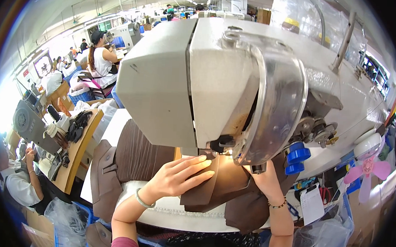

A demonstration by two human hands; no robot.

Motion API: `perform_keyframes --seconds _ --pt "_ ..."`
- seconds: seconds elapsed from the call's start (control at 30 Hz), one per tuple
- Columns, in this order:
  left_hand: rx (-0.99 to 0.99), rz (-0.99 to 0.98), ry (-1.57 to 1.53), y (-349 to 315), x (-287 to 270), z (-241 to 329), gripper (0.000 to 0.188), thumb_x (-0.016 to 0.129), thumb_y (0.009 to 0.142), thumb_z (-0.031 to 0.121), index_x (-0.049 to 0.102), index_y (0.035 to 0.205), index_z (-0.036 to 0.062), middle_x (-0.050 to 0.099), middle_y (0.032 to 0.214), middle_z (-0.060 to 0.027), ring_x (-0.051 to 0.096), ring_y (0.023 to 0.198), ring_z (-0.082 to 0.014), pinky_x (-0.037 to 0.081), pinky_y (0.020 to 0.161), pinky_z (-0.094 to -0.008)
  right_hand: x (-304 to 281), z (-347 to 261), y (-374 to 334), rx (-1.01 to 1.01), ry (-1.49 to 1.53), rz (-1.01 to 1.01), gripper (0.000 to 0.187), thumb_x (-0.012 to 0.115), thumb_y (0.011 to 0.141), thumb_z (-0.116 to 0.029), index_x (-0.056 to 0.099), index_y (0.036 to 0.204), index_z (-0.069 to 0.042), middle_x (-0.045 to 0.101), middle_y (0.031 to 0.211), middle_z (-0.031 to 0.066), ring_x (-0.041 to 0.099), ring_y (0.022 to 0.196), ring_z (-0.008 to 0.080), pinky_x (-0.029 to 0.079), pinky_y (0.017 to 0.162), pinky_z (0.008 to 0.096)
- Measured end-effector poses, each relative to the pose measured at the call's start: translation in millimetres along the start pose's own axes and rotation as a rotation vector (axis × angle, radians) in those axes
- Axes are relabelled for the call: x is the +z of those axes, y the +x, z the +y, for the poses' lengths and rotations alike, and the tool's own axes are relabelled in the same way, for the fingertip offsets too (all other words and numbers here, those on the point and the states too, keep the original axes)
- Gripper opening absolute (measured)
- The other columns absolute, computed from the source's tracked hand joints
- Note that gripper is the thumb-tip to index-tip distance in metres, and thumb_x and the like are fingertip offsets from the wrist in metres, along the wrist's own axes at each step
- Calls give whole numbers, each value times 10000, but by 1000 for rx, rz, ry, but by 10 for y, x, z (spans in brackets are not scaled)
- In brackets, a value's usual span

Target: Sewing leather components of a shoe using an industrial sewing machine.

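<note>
Head view: the sewing machine head (200,79) fills the middle and hides the needle and most of the right hand (266,177), at 3 o'clock from the brown leather piece (219,182); I cannot tell its grip. The left hand (178,175), at 9 o'clock, lies flat, fingers spread, on the leather, which rests on the bench (176,211) under the machine.

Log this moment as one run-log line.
left hand: flat on brown leather piece | right hand: mostly hidden behind sewing machine head, on same piece | piece under needle area, lamp lit
</note>
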State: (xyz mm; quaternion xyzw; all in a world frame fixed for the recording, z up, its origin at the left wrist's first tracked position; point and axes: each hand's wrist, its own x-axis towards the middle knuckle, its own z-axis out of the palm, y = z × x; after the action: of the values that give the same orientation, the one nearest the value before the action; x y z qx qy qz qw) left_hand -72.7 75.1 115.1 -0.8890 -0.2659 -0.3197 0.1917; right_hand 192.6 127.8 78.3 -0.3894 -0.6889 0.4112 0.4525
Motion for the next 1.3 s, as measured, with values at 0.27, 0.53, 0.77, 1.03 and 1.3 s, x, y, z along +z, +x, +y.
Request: perform_keyframes --seconds 0.27,0.53,0.77,1.03,1.3 --pt "19 -32 -15 40 -38 65 382 614 705 97 663 1073 5 624 1063 -82 627 1032 -246 544 896 -342 72 -109 -8 12 225 46 285 691 853 -94 577 1094 5 653 1001 41 591 910 92 468 834 254" --pt "60 -33 69 27 -62 118 388 630 690 85 661 1066 -7 619 1050 -75 628 1017 -224 548 867 -311 109 3 -40 13 224 80 269 690 861 -109 596 1085 5 652 997 29 585 894 81 466 821 238" --pt "67 -24 65 30 -60 93 389 625 695 98 660 1069 -1 619 1040 -72 631 1003 -204 543 869 -294 88 21 -91 34 203 93 249 727 833 -113 630 1037 -7 659 994 24 601 907 96 469 836 256" --pt "2 -45 23 20 -3 -13 436 596 716 105 630 1139 5 604 1086 -67 613 1036 -218 532 885 -316 69 328 100 -311 -122 179 66 671 804 -45 608 817 -62 551 773 -11 525 732 116 409 634 283" --pt "-36 -62 -47 -19 32 -43 485 588 708 116 607 1179 4 590 1063 -72 610 1029 -226 527 870 -326 -43 403 79 66 -157 106 421 733 799 -4 539 1172 -11 617 1103 66 590 1028 164 473 898 297"
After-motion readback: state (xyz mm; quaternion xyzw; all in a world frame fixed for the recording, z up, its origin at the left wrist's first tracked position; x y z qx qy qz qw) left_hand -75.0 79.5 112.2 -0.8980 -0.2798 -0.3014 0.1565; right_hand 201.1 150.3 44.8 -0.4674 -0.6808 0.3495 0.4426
